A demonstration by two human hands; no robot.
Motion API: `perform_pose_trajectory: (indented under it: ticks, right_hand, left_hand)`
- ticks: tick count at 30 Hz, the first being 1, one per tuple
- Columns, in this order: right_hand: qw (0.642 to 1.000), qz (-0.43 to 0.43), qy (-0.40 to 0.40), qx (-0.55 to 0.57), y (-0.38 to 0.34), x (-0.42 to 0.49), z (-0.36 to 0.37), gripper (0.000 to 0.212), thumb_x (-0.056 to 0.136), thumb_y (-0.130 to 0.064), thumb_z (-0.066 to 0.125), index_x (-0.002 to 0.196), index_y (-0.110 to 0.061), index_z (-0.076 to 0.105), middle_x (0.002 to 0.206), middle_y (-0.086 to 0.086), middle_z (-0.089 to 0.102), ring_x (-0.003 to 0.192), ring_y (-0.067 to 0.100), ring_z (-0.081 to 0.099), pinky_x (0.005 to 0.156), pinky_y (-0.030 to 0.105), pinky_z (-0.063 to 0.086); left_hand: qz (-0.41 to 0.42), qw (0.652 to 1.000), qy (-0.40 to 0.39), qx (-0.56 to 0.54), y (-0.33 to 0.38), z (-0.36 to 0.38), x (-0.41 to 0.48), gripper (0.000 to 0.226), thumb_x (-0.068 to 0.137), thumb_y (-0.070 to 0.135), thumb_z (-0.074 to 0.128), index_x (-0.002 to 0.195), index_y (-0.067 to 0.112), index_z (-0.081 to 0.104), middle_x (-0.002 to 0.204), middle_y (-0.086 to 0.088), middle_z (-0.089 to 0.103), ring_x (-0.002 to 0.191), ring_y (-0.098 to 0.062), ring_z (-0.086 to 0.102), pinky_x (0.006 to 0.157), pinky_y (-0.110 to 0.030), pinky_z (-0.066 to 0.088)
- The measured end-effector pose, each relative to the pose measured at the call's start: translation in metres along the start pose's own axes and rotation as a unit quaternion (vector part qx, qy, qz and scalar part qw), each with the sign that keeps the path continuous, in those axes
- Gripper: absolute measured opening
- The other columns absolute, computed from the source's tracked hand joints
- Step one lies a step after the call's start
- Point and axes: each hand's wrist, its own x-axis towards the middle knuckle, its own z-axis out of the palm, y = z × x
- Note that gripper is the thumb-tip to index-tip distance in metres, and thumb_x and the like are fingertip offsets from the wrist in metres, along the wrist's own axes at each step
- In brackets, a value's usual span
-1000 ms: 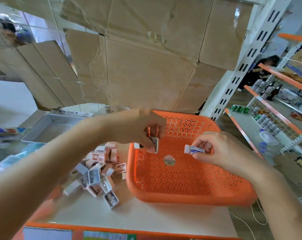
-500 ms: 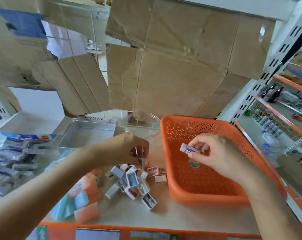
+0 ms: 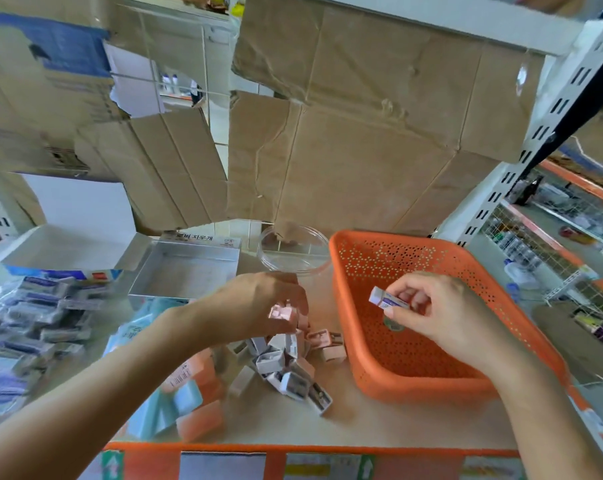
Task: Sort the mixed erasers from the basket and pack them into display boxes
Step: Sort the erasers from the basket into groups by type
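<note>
While your L hand (image 3: 258, 306) pinches a pink piece (image 3: 281, 311) just above the pile (image 3: 289, 365) at the front-middle of the surface (image 3: 362, 424), lower it gently so the heap doesn't spill toward the front edge. Your R hand (image 3: 442, 317) has thumb and fingers clamped on a white eraser (image 3: 383, 299) w/ a blue sleeve, over the basket (image 3: 372, 379) at the right edge. I'd carry it to the wrapped erasers (image 3: 40, 306) at the left edge, label up. The basket looks nearly done: one small bit (image 3: 393, 325) is left, half hidden. The silver box (image 3: 185, 271) sits at the back. Its flap reads "지우개"; the sleeve print is too small to read.
</note>
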Motion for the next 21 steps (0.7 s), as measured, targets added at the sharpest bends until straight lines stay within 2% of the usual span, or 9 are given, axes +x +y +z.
perform_pose_trajectory:
  ticks: [3,7,10,13,17,21]
  right_hand:
    - [0.999,-0.011,0.031,0.009,-0.011,0.002,0.004,0.014,0.073,-0.021,0.075,0.075,-0.031,0.066,0.069,-0.013,0.059,0.069,0.004,0.054,0.058,0.014,0.039]
    - [0.997,-0.037,0.06,0.016,-0.034,0.008,0.013,0.014,0.073,-0.016,0.075,0.077,-0.026,0.067,0.072,-0.012,0.06,0.073,0.002,0.055,0.06,0.011,0.04]
    - [0.996,-0.053,0.065,0.028,-0.058,0.015,0.03,0.012,0.073,-0.015,0.074,0.081,-0.023,0.069,0.075,-0.01,0.058,0.074,0.004,0.055,0.061,0.012,0.039]
    - [0.995,-0.066,0.062,0.037,-0.084,0.023,0.052,0.014,0.073,-0.012,0.077,0.083,-0.02,0.07,0.072,-0.01,0.055,0.073,0.006,0.054,0.061,0.009,0.038]
    - [0.996,-0.06,0.058,0.041,-0.125,0.031,0.08,0.013,0.075,-0.016,0.075,0.087,-0.017,0.071,0.073,-0.013,0.054,0.076,0.003,0.054,0.063,0.008,0.038]
    - [0.997,-0.031,0.058,0.044,-0.164,0.031,0.106,0.015,0.077,-0.017,0.074,0.091,-0.019,0.071,0.075,-0.014,0.054,0.076,0.004,0.054,0.063,0.013,0.04]
  left_hand:
    - [-0.015,0.999,0.047,0.003,-0.004,-0.013,-0.013,0.029,0.086,0.037,0.061,0.113,0.028,0.06,0.11,0.01,0.057,0.092,-0.006,0.057,0.078,-0.024,0.047]
    - [-0.049,0.995,0.074,0.043,-0.02,-0.037,-0.042,0.037,0.086,0.043,0.056,0.121,0.032,0.056,0.123,0.013,0.055,0.104,-0.008,0.057,0.089,-0.027,0.047]
    - [-0.079,0.989,0.1,0.08,-0.042,-0.053,-0.067,0.045,0.085,0.054,0.051,0.123,0.031,0.056,0.124,0.008,0.058,0.106,-0.017,0.059,0.088,-0.037,0.049]
    - [-0.108,0.983,0.108,0.106,-0.067,-0.07,-0.093,0.059,0.082,0.066,0.039,0.123,0.028,0.057,0.124,0.006,0.059,0.107,-0.02,0.059,0.089,-0.037,0.048]
    - [-0.121,0.974,0.133,0.135,-0.101,-0.09,-0.123,0.051,0.085,0.057,0.043,0.123,0.026,0.057,0.123,0.007,0.059,0.109,-0.02,0.058,0.087,-0.036,0.046]
    - [-0.14,0.975,0.13,0.118,-0.128,-0.104,-0.145,0.05,0.085,0.052,0.044,0.127,0.027,0.053,0.13,0.006,0.054,0.116,-0.02,0.052,0.094,-0.037,0.042]
